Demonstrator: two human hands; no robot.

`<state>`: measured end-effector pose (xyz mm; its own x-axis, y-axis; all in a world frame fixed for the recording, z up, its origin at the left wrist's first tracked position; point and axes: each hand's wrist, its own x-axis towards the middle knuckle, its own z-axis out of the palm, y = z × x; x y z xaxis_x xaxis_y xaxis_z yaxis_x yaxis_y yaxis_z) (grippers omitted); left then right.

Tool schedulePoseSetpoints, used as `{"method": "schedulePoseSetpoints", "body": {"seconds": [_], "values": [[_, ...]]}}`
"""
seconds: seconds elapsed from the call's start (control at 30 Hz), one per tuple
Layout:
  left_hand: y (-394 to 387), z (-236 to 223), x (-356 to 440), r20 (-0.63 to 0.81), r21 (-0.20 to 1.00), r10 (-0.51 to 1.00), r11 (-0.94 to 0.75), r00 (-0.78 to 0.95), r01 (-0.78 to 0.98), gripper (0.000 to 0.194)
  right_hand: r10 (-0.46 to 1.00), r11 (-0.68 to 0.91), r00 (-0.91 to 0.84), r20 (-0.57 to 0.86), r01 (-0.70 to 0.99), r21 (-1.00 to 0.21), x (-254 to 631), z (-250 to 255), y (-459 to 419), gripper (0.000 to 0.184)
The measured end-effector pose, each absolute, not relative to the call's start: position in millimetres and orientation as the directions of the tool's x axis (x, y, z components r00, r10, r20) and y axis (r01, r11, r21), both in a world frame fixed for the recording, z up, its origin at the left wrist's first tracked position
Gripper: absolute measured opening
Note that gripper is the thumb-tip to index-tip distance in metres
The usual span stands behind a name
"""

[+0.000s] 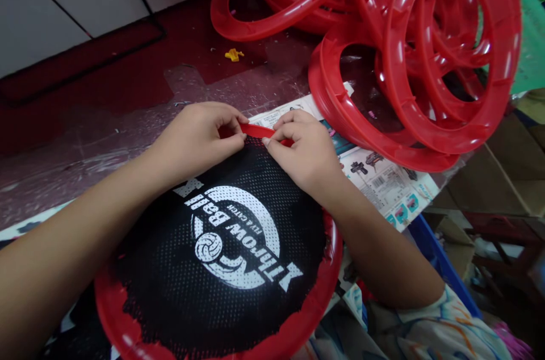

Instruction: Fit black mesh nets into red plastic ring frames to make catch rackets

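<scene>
A round red plastic ring (315, 297) lies in front of me with a black mesh cloth (238, 246) stretched over it; the cloth carries a white printed logo with a ball. My left hand (200, 135) and my right hand (304, 150) both pinch the far edge of the ring, fingers curled over the red rim and the cloth's edge. The two hands sit close together, thumbs almost touching.
A pile of several empty red plastic rings (409, 59) leans at the back right. Printed paper sheets (383, 178) lie under the work. A small yellow piece (234, 54) sits on the dark red worktop (128, 93). A blue edge (438, 258) shows at the right.
</scene>
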<state>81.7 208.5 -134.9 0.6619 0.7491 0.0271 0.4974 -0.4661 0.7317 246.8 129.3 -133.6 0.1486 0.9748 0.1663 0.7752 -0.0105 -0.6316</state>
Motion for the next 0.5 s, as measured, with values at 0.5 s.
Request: {"method": "schedulePoseSetpoints", "body": {"seconds": [0.5], "values": [[212.9, -140.3, 81.1, 0.023, 0.72, 0.733, -0.484, 0.68, 0.497, 0.023, 0.994, -0.044, 0.106, 0.041, 0.689, -0.723, 259.7, -130.7, 132.7, 0.023]]}}
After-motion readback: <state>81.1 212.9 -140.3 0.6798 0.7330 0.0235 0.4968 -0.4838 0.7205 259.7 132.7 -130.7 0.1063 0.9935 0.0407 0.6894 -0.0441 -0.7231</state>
